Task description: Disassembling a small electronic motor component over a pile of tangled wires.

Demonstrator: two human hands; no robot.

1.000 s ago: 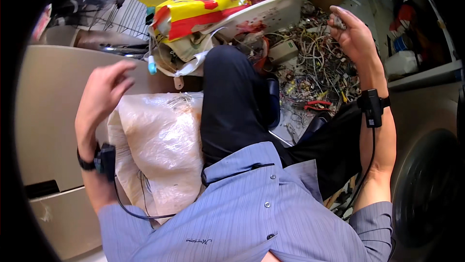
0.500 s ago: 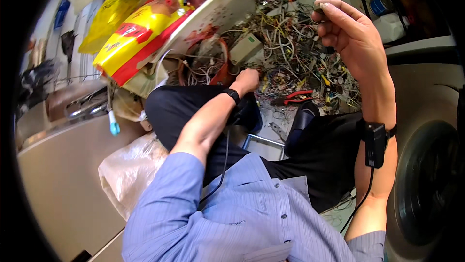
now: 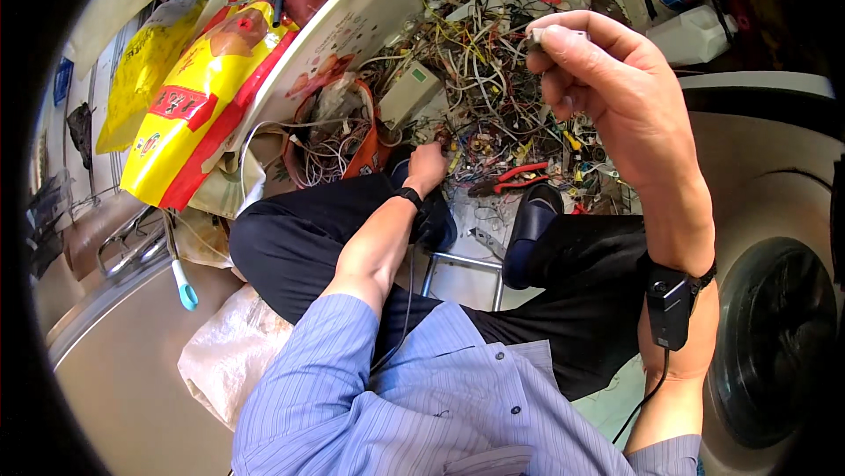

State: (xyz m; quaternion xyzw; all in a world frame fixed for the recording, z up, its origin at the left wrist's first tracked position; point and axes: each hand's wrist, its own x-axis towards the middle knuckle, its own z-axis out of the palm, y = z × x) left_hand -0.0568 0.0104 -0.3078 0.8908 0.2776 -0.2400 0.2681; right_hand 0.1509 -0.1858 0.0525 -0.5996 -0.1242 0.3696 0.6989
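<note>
My right hand (image 3: 616, 89) is raised above the floor, thumb and index finger pinching a small greyish piece (image 3: 535, 39) too small to name. Its other fingers are curled. Lower down, my left hand (image 3: 427, 168) is closed at the near edge of a tangled heap of wires and small electrical parts (image 3: 493, 89). The back of that hand hides whatever its fingers may hold. Red-handled pliers (image 3: 515, 179) lie on the floor just right of my left hand. An orange container (image 3: 365, 157) holding pale cables stands to its left.
A beige box (image 3: 409, 96) leans beside the heap. To the left are a yellow-and-red bag (image 3: 207, 93), a large white panel (image 3: 343, 32) and a whitish sack (image 3: 231, 348). A metal frame (image 3: 459, 259) stands between my legs; a white jug (image 3: 694, 34) sits far right.
The whole view has shifted, so most things appear farther left. My right hand still pinches the small piece, and my left hand stays closed at the heap's edge.
</note>
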